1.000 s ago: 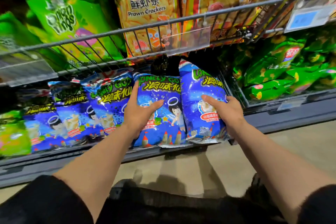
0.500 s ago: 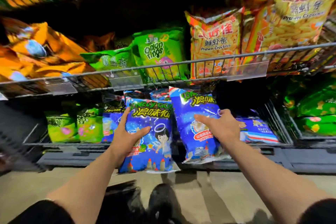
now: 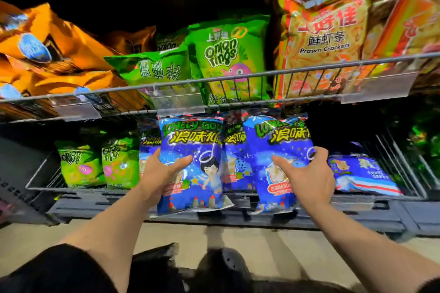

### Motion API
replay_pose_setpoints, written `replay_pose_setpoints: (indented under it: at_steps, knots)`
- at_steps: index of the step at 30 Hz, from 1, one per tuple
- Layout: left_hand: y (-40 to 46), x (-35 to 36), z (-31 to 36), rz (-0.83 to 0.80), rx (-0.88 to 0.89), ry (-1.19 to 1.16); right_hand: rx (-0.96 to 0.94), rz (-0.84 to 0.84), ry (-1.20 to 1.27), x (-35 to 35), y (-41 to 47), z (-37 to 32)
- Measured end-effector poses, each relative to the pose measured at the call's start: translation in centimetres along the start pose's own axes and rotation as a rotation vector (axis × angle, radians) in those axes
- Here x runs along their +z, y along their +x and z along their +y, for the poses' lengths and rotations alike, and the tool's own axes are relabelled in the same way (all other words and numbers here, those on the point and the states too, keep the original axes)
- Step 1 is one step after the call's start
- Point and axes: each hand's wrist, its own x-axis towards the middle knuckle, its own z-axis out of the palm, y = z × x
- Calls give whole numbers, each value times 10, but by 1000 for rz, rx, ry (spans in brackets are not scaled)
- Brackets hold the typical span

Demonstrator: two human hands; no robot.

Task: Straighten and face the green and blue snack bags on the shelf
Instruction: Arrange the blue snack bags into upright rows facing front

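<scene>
Both hands lift blue snack bags at the front of the bottom shelf

Far left in the bottom shelf basket (image 3: 42, 173) two green onion-ring bags (image 3: 81, 166) stand upright, labels forward; next, the left hand (image 3: 162, 173) grips the left blue bag (image 3: 190, 162) by its side edge, thumb curled across the front and fingers hidden behind, its bottom hanging past the shelf lip; a third blue bag (image 3: 234, 157) stands between and behind; the right hand (image 3: 307, 178) holds the right blue bag (image 3: 278, 150), thumb over the front, fingers wrapped round the right edge; a flat blue bag (image 3: 362, 173) lies furthest right. Best to seat both bags upright, bottoms inside the lip, faces level, then stand the flat one
</scene>
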Motion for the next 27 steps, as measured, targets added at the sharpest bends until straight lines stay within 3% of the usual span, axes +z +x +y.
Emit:
replay_pose_setpoints:
  at_steps: [3, 8, 16, 27]
  knots:
    - [2, 25, -4, -102, -66, -18, 57, 73, -20, -4, 11, 10]
    - [-1, 52, -4, -73, -67, -38, 75, 76, -42, -18, 23, 20]
    - [10, 32, 2, -78, 46, -81, 43, 51, 31, -19, 16, 20]
    - [61, 26, -7, -57, 10, -15, 49, 65, 71, 26, 36, 5]
